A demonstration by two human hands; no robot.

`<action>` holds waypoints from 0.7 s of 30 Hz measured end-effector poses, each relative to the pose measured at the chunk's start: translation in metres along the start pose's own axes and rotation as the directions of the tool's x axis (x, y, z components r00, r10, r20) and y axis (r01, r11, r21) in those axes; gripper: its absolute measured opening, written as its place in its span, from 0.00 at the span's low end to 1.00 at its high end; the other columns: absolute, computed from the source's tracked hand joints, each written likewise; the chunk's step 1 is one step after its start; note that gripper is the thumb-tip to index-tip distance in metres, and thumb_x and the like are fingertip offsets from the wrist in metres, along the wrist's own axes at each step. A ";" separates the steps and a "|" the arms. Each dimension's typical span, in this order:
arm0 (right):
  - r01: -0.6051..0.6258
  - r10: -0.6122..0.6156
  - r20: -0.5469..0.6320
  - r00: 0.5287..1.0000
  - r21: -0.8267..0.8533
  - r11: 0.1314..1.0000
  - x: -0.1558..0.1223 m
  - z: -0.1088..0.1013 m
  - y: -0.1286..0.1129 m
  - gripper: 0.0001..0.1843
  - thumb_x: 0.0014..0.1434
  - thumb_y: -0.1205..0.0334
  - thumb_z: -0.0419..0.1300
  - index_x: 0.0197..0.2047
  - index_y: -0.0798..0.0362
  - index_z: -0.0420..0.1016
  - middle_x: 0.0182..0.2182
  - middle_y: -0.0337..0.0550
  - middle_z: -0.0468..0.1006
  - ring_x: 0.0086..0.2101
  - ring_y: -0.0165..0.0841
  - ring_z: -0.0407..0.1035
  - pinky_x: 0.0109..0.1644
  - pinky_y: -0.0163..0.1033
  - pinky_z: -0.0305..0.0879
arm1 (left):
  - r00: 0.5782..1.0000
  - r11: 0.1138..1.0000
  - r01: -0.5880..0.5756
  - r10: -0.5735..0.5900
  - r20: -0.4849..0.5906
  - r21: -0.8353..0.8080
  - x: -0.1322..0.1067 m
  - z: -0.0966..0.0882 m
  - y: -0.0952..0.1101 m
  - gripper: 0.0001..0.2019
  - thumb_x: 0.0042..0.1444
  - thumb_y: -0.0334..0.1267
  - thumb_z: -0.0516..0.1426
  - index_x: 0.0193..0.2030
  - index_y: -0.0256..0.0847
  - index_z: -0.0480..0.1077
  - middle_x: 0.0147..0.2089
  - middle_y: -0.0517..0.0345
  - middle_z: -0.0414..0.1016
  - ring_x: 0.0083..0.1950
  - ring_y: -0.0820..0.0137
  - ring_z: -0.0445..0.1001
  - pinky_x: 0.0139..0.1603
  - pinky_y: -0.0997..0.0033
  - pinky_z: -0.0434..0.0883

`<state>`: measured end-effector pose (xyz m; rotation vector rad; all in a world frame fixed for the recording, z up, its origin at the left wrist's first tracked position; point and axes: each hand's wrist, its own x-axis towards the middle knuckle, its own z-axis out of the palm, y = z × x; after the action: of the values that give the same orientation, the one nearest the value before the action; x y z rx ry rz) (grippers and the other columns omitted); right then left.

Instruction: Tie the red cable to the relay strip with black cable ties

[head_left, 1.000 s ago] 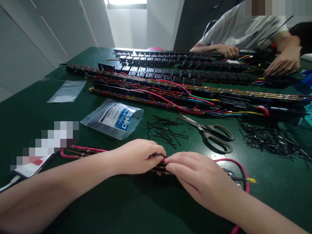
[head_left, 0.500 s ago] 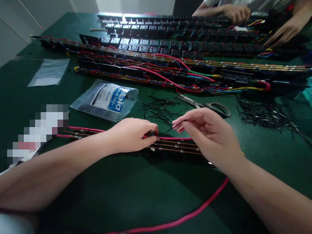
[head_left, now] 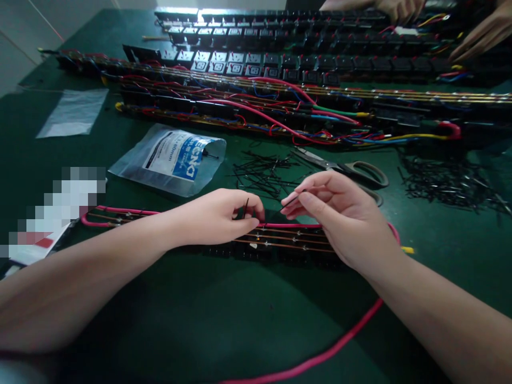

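My left hand (head_left: 228,217) is closed in a pinch over the wired strip (head_left: 280,245), at the red cable (head_left: 296,225) running along its top edge. A thin black cable tie (head_left: 246,208) stands up between its thumb and forefinger; the lower part is hidden. To the right, my right hand (head_left: 344,213) pinches another black cable tie (head_left: 288,202) between thumb and forefinger, its free end slanting down toward the left hand. Behind them lies a pile of loose black cable ties (head_left: 262,173). The strip carries thin copper-coloured rods and lies across the green table.
Scissors (head_left: 340,165) lie just behind my right hand. Beyond are a labelled plastic bag (head_left: 168,160), a clear bag (head_left: 74,113), a heap of black ties or clippings (head_left: 444,181) and several long socket strips (head_left: 240,69). Another person's hand (head_left: 486,34) is at the back right.
The view has tilted down slightly, so the background sits higher. Both hands keep their pinch close together; the tie at my left hand now stands up more visibly between the fingers.
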<state>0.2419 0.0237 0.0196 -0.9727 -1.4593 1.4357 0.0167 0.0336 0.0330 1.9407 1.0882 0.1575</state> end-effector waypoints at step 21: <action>-0.091 0.089 -0.035 0.995 -0.045 0.995 0.000 -0.001 -0.006 0.07 0.56 0.62 0.69 0.35 0.50 0.75 0.35 0.38 0.83 0.33 0.29 0.78 0.40 0.35 0.77 | 0.995 0.994 -0.096 0.098 -0.032 0.043 0.000 0.001 -0.003 0.10 0.59 0.38 0.58 0.47 0.46 0.74 0.42 0.63 0.75 0.41 0.73 0.73 0.42 0.73 0.68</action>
<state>0.2430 0.0241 0.0259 -1.0986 -1.4458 1.4486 0.0154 0.0330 0.0302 2.0360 1.0270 0.2230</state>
